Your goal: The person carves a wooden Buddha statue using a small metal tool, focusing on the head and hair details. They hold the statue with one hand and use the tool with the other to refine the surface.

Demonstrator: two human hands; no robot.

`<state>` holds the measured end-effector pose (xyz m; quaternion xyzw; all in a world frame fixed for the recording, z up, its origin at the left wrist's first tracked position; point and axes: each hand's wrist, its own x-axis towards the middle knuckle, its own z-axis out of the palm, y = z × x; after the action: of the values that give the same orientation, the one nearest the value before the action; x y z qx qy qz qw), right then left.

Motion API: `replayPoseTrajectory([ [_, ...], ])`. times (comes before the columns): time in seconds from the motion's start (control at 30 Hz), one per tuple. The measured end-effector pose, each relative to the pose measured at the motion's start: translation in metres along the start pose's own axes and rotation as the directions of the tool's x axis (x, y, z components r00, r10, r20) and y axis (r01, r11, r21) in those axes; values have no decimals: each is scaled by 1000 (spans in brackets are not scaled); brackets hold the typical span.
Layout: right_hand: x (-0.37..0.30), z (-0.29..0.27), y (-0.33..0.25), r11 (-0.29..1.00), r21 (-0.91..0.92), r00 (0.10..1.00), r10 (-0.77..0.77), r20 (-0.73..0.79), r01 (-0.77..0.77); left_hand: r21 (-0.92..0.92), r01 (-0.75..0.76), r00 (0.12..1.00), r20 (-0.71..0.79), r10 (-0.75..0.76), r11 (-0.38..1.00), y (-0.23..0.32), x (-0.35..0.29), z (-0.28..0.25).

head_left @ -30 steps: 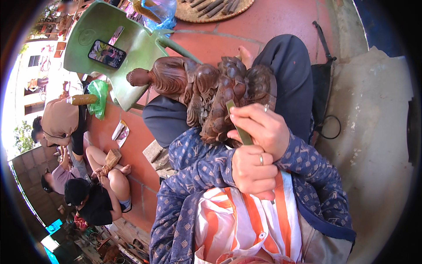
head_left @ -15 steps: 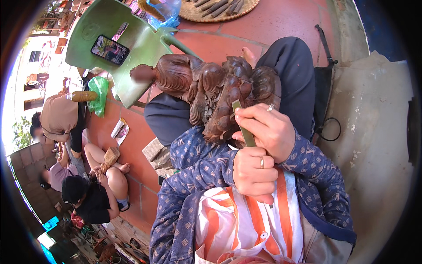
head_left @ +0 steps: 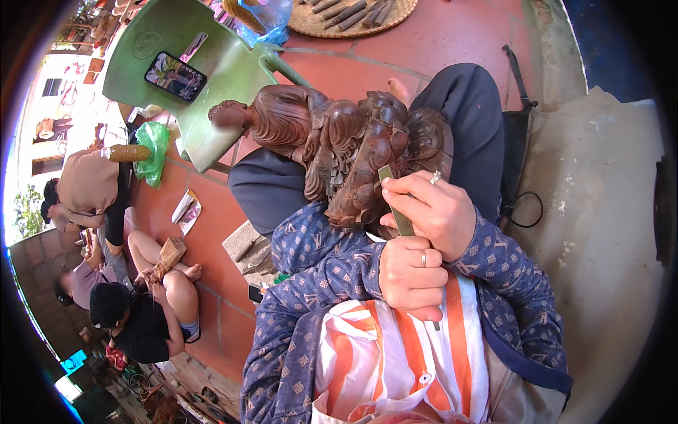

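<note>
A dark brown carved wooden statue (head_left: 328, 141) of a seated figure lies on its side across my lap, its head to the left and its base against my legs. My left hand (head_left: 413, 277) is wrapped round the lower part of a flat olive-green strip (head_left: 402, 223), whose end pokes out below the fist. Higher up, my right hand (head_left: 432, 214) pinches the same strip between thumb and fingers. The strip's upper tip is at the carved base; I cannot tell if it touches. Whether the strip is a blade or an abrasive stick does not show.
A green plastic chair (head_left: 226, 63) holding a phone (head_left: 175, 76) stands at far left. Behind it are a blue bag (head_left: 272, 21) and a round woven tray (head_left: 307, 27) of dark sticks. Several people sit at left, one in a black shirt (head_left: 145, 328). A stone block (head_left: 247, 247) lies beside my knee.
Both hands and the strip have shifted very slightly right in the picture, and the view has moved a little. My grip on the strip is the same.
</note>
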<state>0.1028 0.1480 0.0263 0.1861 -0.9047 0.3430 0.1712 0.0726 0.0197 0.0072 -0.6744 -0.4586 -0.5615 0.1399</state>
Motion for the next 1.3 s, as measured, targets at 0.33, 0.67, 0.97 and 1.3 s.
replayPoseTrajectory([
  [0.33,0,0,1,998,58,999,18,-32,-16,16,31,996,-83,-29,999,1,3,8],
  [0.67,-20,-3,5,961,195,893,256,-371,-195,115,46,998,-48,-40,992,6,23,17],
  [0.97,12,-24,38,848,494,971,237,-29,-193,502,752,643,-419,-641,427,11,-39,-35],
  [1.3,33,-12,53,979,199,998,28,52,-38,428,848,487,-397,-778,312,0,-53,-31],
])
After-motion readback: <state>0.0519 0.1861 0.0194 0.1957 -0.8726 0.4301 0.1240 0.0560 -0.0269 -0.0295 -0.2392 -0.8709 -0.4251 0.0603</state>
